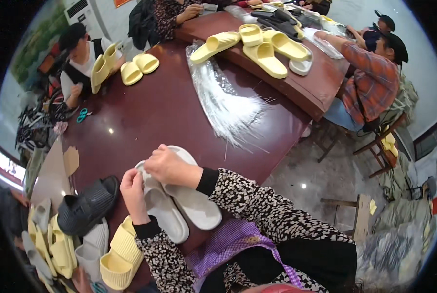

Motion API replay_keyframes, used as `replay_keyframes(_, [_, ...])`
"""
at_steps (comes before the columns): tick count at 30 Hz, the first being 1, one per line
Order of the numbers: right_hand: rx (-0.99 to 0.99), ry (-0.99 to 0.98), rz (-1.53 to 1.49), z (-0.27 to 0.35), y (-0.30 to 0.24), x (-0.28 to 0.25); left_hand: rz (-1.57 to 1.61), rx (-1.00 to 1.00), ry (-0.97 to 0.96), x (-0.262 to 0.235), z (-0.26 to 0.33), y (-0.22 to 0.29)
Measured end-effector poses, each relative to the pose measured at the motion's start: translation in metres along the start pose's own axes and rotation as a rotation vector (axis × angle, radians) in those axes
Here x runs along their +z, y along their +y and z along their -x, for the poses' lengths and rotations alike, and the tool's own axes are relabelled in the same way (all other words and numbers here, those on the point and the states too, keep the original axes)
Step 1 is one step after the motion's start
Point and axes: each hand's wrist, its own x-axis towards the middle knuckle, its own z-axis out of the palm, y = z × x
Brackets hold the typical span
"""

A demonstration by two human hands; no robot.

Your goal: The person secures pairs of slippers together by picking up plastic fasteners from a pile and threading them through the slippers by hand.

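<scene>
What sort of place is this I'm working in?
Probably a small footwear workshop: yellow slippers lie in several groups, a bundle of thin white strips lies on the dark red table, and other people are gathered around.

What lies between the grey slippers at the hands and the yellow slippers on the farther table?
The head view shows a bundle of thin white strips there, partly in clear plastic wrapping.

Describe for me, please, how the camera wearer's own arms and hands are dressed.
The left hand and right hand are bare. The left sleeve and right sleeve are long, in black fabric densely printed with small, irregular off-white patches. Each ends at the wrist in a plain black cuff.
</scene>
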Motion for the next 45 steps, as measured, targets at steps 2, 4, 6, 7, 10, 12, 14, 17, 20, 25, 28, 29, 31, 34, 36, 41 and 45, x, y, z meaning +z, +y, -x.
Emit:
replay_keyframes(2, [0.012,-0.006,-0.046,-0.001,-0.002,0.000,0.042,-0.024,-0.014,-0.002,0.000,0.002])
replay_keyframes(4, [0.010,-0.007,-0.045,-0.001,0.000,0.000,0.059,-0.030,-0.028,-0.002,-0.001,0.001])
replay_keyframes(6, [0.005,-0.007,-0.057,-0.001,0.000,0.001,0.083,-0.043,-0.046,-0.003,-0.001,0.002])
replay_keyframes(7, [0.001,-0.014,-0.060,-0.002,0.000,0.001,0.087,-0.044,-0.039,-0.004,-0.002,0.002])
replay_keyframes(10, [0.021,-0.044,-0.055,-0.002,-0.002,0.000,0.082,-0.067,-0.058,-0.006,-0.002,-0.001])
replay_keyframes(12, [0.013,-0.047,-0.052,-0.002,-0.003,-0.002,0.095,-0.062,-0.056,-0.005,-0.001,0.000])
replay_keyframes(14, [0.006,-0.044,-0.045,-0.003,-0.002,-0.004,0.113,-0.054,-0.061,-0.003,0.000,0.001])
replay_keyframes(17, [0.007,-0.061,-0.050,-0.003,0.000,-0.006,0.109,-0.070,-0.071,-0.002,-0.001,0.001])
replay_keyframes(20, [0.006,-0.070,-0.057,-0.005,0.001,-0.007,0.107,-0.079,-0.075,-0.002,-0.003,0.002])
replay_keyframes(25, [-0.010,-0.005,-0.074,-0.003,-0.001,0.002,0.075,-0.081,-0.073,-0.008,0.000,0.002])
replay_keyframes(28, [-0.031,0.007,-0.086,-0.004,-0.001,-0.002,0.081,-0.049,-0.057,-0.003,0.000,0.002])
replay_keyframes(29, [-0.017,-0.007,-0.080,-0.004,-0.002,-0.006,0.093,-0.035,-0.067,0.000,0.001,0.002])
replay_keyframes(31, [-0.018,-0.027,-0.077,-0.005,-0.002,-0.008,0.111,-0.012,-0.066,0.003,0.000,-0.001])
replay_keyframes(34, [-0.008,-0.023,-0.077,-0.007,-0.008,-0.006,0.145,-0.009,-0.062,0.000,0.003,0.001])
replay_keyframes(36, [-0.010,-0.029,-0.085,-0.008,-0.010,-0.007,0.150,-0.006,-0.056,0.001,0.005,0.004])
replay_keyframes(41, [-0.003,-0.037,-0.076,-0.008,-0.007,-0.008,0.131,-0.003,-0.086,0.002,0.004,0.005])
replay_keyframes(45, [-0.010,-0.040,-0.080,-0.006,-0.002,-0.007,0.112,-0.008,-0.094,0.004,0.002,0.003])
